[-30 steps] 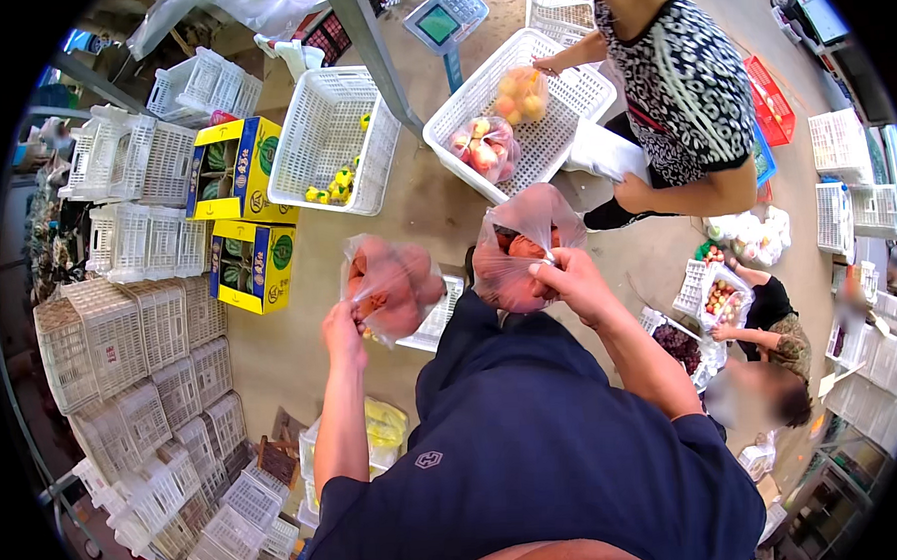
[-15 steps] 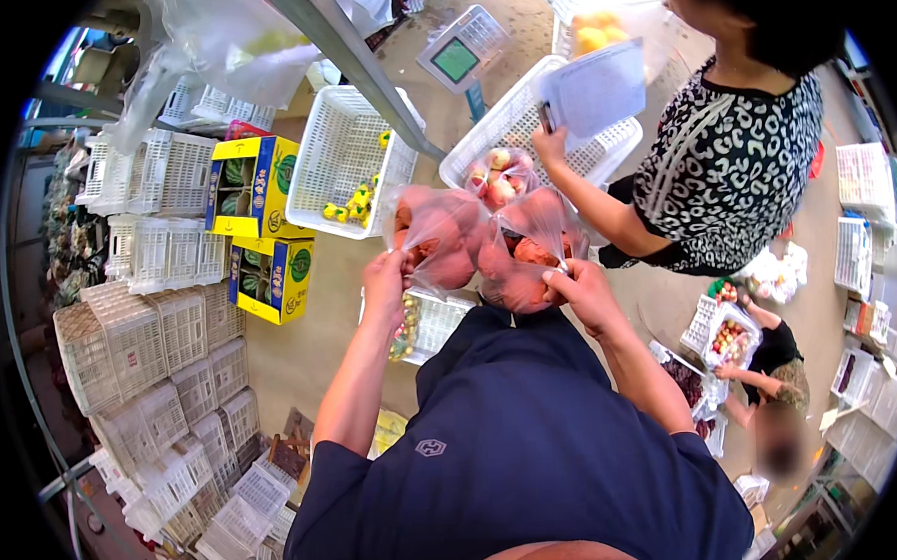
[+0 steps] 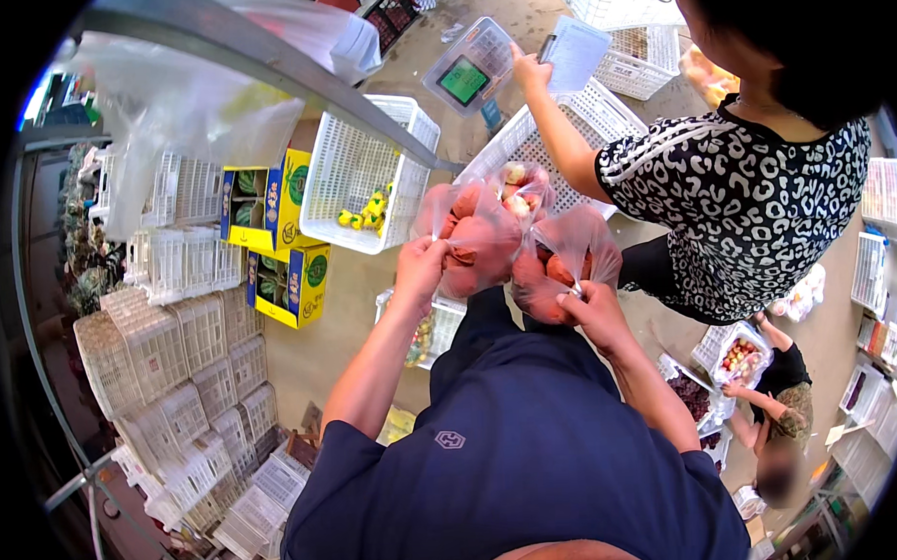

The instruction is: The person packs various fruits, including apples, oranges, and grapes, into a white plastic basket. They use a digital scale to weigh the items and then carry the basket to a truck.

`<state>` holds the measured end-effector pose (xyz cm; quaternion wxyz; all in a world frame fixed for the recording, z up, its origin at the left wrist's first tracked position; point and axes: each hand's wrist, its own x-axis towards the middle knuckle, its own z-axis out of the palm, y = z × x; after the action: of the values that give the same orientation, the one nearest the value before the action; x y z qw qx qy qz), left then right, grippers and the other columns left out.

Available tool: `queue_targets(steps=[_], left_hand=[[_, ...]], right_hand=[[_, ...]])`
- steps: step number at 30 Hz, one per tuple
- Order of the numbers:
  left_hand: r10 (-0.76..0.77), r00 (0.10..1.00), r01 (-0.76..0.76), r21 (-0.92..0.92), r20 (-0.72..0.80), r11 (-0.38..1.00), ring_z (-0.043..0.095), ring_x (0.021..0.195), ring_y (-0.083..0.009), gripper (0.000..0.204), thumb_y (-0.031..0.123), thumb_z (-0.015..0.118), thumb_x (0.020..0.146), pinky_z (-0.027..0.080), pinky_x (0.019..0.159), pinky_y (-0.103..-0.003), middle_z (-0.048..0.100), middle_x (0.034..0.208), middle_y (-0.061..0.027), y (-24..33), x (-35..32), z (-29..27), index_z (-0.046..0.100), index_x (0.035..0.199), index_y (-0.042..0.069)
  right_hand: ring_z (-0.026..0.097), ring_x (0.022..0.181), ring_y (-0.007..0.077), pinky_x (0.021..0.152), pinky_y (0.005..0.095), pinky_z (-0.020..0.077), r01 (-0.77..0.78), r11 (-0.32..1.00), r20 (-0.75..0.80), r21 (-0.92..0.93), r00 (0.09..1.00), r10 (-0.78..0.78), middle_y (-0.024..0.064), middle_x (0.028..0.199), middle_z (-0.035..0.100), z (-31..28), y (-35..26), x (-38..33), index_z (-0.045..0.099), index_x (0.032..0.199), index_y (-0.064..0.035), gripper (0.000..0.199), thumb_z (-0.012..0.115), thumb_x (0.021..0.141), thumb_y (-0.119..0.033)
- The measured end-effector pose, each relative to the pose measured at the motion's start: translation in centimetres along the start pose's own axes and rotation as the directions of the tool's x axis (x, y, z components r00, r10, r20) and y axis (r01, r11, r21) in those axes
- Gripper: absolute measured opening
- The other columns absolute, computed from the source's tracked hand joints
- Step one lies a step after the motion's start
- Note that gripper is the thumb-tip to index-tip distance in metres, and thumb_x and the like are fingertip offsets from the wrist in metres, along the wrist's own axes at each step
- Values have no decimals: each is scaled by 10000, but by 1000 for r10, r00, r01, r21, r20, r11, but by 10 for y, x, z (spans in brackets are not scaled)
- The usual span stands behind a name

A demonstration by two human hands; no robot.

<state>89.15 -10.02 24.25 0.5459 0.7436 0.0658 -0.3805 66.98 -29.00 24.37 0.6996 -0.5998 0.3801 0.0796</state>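
My left hand (image 3: 423, 269) is closed on the gathered neck of a clear plastic bag of reddish-brown round produce (image 3: 479, 241). My right hand (image 3: 596, 315) pinches the twisted neck of a second clear bag of the same produce (image 3: 566, 267). The exact kind of produce is blurred by the plastic. Both bags hang side by side in front of my legs. Just beyond them, a smaller clear bag with red and pale fruit (image 3: 521, 190) is at the near edge of a white slatted crate (image 3: 602, 123). Behind that crate stands a scale display (image 3: 464, 79) with a green screen.
At the right a co-worker (image 3: 736, 207) holds a clipboard (image 3: 577, 54) by the display. A white crate with small yellow packets (image 3: 367, 211) and yellow watermelon boxes (image 3: 289, 285) stand left. White crates (image 3: 161, 343) are stacked further left. A metal post (image 3: 289, 72) slants across the upper left.
The co-worker's hand and clipboard have moved from over the crate up to the scale display. My bags have shifted slightly right in view, both still held.
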Motion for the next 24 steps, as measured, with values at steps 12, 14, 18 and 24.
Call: queue_targets(steps=[12,14,18,24], left_hand=[[-59,978,14,218,199,976,446,553,-73,155,137,572,761,348,517,-238,523,606,2,26,50,19,590,669,13],[-67,972,6,261,224,965,452,566,-77,177,157,575,763,356,532,-240,527,613,-1,32,55,21,582,663,11],[-74,964,1,274,257,962,450,568,-72,190,176,574,771,359,535,-240,521,610,5,41,69,29,577,673,13],[-75,952,-24,317,297,948,431,550,-56,189,176,565,773,344,501,-245,513,602,16,41,99,42,584,686,9]], right_hand=[[505,544,80,522,225,391,-108,976,-161,190,977,140,26,620,580,1,-6,15,577,706,-13,225,615,820,-204],[511,550,79,524,225,399,-126,972,-160,196,974,158,26,619,577,4,-4,18,576,712,-17,221,612,825,-204],[532,562,81,531,226,421,-153,954,-191,257,960,206,22,631,576,9,-3,27,578,746,-25,202,612,832,-204],[568,584,92,550,228,455,-186,904,-191,385,942,275,16,655,584,14,-5,37,586,804,-26,173,613,836,-193]])
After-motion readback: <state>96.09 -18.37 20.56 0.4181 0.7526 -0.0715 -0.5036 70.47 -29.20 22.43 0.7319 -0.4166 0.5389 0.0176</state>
